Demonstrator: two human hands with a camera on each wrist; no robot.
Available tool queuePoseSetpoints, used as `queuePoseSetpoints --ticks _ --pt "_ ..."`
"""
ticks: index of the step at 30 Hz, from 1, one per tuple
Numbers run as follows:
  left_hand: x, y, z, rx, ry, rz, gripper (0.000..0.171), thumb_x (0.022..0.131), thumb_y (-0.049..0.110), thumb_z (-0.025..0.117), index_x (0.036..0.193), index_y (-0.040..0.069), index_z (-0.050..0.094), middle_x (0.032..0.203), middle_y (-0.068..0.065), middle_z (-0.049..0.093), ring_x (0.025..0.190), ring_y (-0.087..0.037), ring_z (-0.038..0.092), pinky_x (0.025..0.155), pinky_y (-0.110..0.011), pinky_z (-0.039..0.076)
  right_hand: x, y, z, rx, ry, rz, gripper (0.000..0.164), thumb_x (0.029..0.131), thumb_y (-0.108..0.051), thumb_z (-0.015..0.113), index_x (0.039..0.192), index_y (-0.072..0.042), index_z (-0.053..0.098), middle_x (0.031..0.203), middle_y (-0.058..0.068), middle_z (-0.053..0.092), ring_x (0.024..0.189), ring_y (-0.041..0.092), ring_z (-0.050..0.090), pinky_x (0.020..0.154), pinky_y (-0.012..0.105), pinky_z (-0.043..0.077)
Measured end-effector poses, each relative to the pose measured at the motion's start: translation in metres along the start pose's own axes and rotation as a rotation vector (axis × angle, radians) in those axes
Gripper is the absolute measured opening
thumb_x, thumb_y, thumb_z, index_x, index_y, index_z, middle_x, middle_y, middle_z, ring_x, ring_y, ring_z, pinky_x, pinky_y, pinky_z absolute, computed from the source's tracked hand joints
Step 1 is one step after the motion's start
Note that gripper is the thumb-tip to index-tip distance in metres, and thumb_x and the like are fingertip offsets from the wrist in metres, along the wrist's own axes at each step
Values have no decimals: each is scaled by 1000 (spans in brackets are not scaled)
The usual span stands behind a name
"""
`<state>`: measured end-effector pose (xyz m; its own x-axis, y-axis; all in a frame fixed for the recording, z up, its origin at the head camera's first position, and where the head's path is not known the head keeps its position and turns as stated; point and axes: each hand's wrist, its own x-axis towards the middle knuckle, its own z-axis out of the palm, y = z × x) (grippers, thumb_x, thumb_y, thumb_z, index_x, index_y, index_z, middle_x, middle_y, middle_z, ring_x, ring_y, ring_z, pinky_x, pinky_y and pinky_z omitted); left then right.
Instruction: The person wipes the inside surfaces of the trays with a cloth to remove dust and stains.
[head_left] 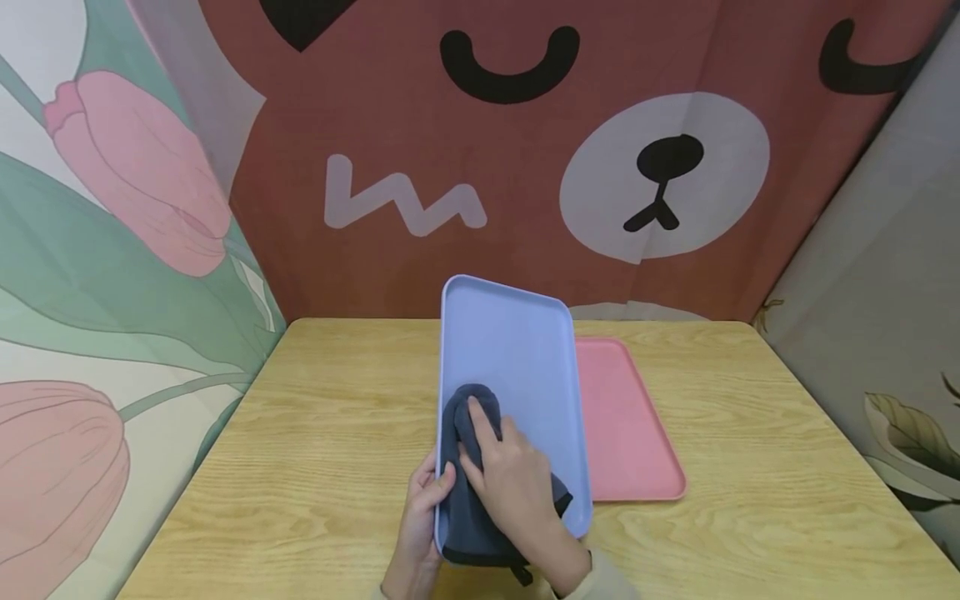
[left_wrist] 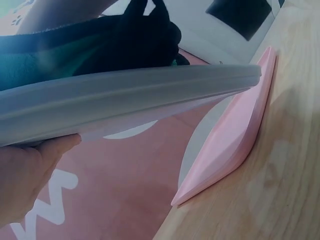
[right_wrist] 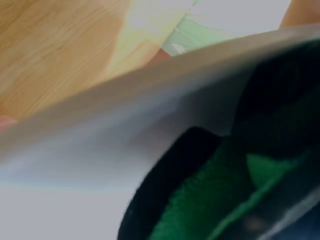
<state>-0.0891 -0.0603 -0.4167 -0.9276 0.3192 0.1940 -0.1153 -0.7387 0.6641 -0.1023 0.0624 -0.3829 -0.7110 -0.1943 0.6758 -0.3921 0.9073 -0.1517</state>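
A light-blue rectangular tray (head_left: 517, 350) is held up at a tilt over the table. My left hand (head_left: 420, 508) grips its lower left edge, the thumb over the rim and the other fingers behind. Against the tray's inner face lies a bunched dark blue-grey cloth (head_left: 472, 517) with black trim and a small loop. My right hand (head_left: 517, 483) holds the cloth there, index finger and thumb spread on it, the remaining fingers bent. In the right wrist view the cloth (right_wrist: 200, 190) shows a green underside; much of it is dark.
A pink tray (head_left: 630, 425) lies on the wooden table (head_left: 322, 433), partly hidden behind the blue one. Behind the table hangs a brown curtain (head_left: 390, 275) with a bear face. Patterned fabric (head_left: 150, 250) hangs along the left side, and grey fabric (head_left: 885, 275) along the right.
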Motion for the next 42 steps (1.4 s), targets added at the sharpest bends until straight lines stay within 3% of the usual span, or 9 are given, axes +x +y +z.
queuePoseSetpoints --ticks 16,26,34,42 --pt "2 1 0 8 44 -19 30 98 10 39 120 19 58 121 -1 59 111 -14 55 93 -28 42 -1 3 -5 47 -157 -45 52 79 -30 69 126 -12 55 71 9 51 45 10 37 37 20 26" --pt "4 5 2 -23 80 -38 28 96 12 44 120 17 58 122 -2 58 114 -17 53 95 -31 40 -9 3 -5 53 -164 -100 51 78 -31 68 124 -12 57 71 7 51 46 10 39 37 20 27" --pt "5 4 0 28 93 -29 48 97 15 44 141 0 30 125 -1 55 119 -15 49 100 -31 36 -13 3 -8 97 -209 -139 48 78 -29 67 123 -14 58 72 5 51 46 7 36 37 17 26" --pt "5 3 -3 -2 61 -10 28 97 13 42 121 14 56 123 -1 57 117 -15 50 99 -31 37 -18 5 -9 125 -179 -196 47 77 -29 68 121 -13 60 72 5 53 47 8 42 37 18 31"
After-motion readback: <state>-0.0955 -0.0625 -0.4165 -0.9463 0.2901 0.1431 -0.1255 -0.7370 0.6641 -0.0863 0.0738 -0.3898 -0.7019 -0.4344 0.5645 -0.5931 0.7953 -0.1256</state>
